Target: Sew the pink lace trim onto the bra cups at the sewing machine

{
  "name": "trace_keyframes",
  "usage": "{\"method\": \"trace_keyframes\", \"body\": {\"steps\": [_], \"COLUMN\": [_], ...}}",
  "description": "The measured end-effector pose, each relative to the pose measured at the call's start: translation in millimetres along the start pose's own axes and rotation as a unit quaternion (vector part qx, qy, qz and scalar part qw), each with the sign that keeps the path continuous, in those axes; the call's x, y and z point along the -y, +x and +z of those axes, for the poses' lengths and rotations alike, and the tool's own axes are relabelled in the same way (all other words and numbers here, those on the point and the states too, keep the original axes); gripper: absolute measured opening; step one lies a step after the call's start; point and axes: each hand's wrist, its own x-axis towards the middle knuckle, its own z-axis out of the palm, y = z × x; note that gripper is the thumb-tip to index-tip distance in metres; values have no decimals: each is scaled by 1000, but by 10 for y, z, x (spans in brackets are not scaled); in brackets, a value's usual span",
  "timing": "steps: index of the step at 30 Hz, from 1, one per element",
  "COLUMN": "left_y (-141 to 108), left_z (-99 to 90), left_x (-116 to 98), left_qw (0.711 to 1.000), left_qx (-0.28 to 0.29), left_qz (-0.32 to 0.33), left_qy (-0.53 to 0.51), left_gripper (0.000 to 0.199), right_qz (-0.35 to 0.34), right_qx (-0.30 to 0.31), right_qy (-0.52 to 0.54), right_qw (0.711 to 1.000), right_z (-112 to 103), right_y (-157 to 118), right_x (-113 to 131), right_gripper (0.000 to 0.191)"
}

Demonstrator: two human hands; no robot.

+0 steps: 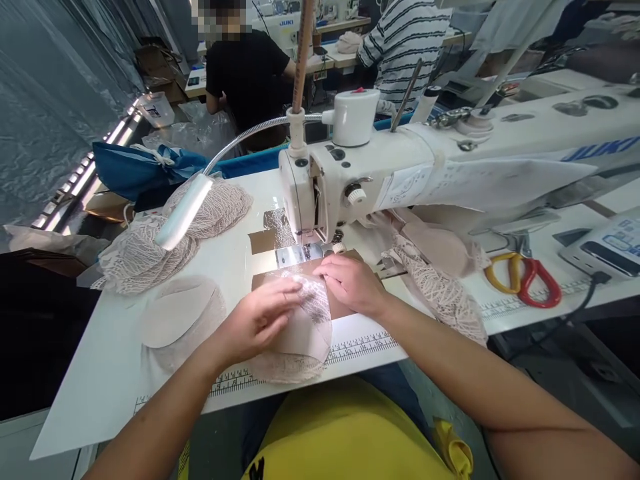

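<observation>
A beige fabric piece with a lace overlay (305, 337) lies under the needle area of a white sewing machine (345, 180). My left hand (263, 313) rests on its left side, fingers stretched out flat over the lace. At the upper right edge of the piece, my right hand (353, 283) has its fingers pressed together on the fabric, close in front of the presser foot (306, 252). A brown sheet (345, 308) shows beneath the piece and my right hand. The fingertips partly cover the lace edge.
Stacked lace pieces (215, 207) and a round beige piece (175, 313) lie left. To the right are more lace pieces (440, 287) and red-and-yellow-handled scissors (525, 277). A lamp (184, 212) hangs over the table's left side. Two people sit beyond the machine.
</observation>
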Motion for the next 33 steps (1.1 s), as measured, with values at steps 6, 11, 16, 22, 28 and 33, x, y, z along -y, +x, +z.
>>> {"method": "trace_keyframes", "body": {"steps": [6, 11, 16, 22, 28, 33], "left_y": [180, 387, 397, 446, 548, 603], "left_z": [231, 232, 152, 141, 20, -67], "left_x": [114, 135, 122, 222, 308, 387], "left_qw": [985, 983, 978, 969, 968, 972], "left_qx": [9, 24, 20, 44, 97, 104], "left_qz": [-19, 55, 3, -2, 14, 52], "left_qy": [173, 172, 208, 241, 231, 206], "left_gripper": [40, 38, 40, 47, 52, 55], "right_qz": [-23, -26, -6, 34, 37, 25], "right_qx": [26, 101, 138, 143, 124, 114], "right_qy": [1, -138, -229, -230, -228, -222], "right_qw": [999, 985, 964, 962, 965, 968], "right_z": [-1, -13, -15, -3, 43, 65], "right_y": [0, 0, 1, 30, 26, 20], "right_x": [-9, -6, 37, 52, 17, -1], "right_gripper": [27, 29, 27, 30, 30, 30]}}
